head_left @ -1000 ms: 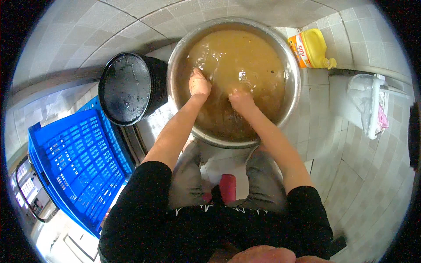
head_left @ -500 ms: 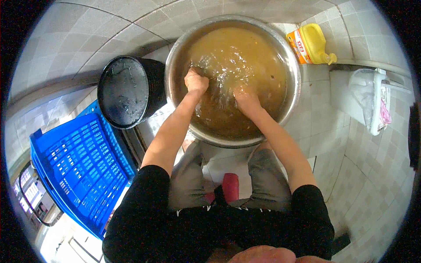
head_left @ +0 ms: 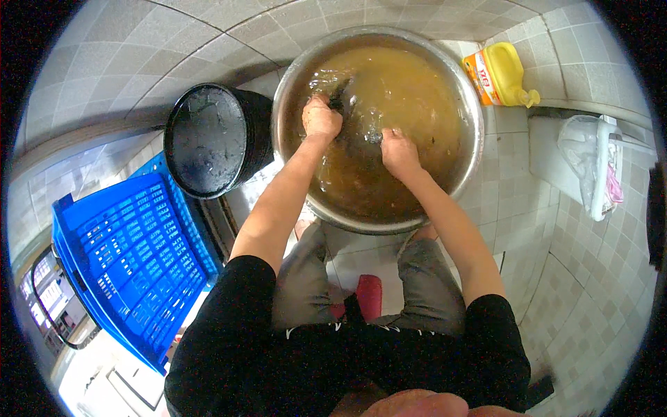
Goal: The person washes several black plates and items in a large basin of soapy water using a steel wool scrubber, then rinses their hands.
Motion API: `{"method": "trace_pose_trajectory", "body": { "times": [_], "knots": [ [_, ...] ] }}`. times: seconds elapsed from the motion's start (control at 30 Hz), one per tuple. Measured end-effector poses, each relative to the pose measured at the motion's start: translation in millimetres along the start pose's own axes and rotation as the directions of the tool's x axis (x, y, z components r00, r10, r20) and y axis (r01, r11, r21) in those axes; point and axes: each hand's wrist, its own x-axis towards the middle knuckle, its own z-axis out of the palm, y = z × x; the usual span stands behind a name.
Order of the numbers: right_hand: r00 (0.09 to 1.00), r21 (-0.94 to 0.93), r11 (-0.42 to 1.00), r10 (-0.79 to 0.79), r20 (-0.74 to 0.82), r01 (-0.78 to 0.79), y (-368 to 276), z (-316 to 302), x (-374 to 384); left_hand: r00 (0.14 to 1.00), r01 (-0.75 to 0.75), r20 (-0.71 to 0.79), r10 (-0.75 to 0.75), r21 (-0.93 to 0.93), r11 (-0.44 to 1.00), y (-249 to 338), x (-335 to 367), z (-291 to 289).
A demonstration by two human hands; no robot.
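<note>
A large round steel basin full of murky brown water stands in front of me, and both my hands are over it. My left hand is closed at the water's left side, gripping a dark, mostly submerged thing whose shape the water hides. Right of it, near the basin's middle, my right hand is closed at the surface. A small silvery, glinting patch shows by its fingertips; I cannot tell whether it is a held thing or water.
Left of the basin stands a stack of round black trays, wet on top. A blue plastic crate leans nearer me at the left. Beyond the basin's right rim is a yellow bottle. A white holder with a clear bag is farther right.
Both hands have come higher out of the water, the right one now showing its closed fingers. A dark thing has surfaced beside my left hand. The view has shifted slightly.
</note>
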Motion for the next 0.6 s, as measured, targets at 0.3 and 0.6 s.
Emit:
{"method": "trace_pose_trajectory", "body": {
  "times": [0.3,0.6],
  "knots": [
    [0.873,-0.150,0.877,-0.475,-0.112,0.457,-26,13,30,0.995,-0.072,-0.077,0.069,-0.039,0.997,-10,-10,6],
    [0.979,-0.048,0.997,0.067,0.194,-0.059,-6,-23,91,1.000,-0.017,0.024,0.019,-0.049,0.999,-20,-15,6]
  ]
}}
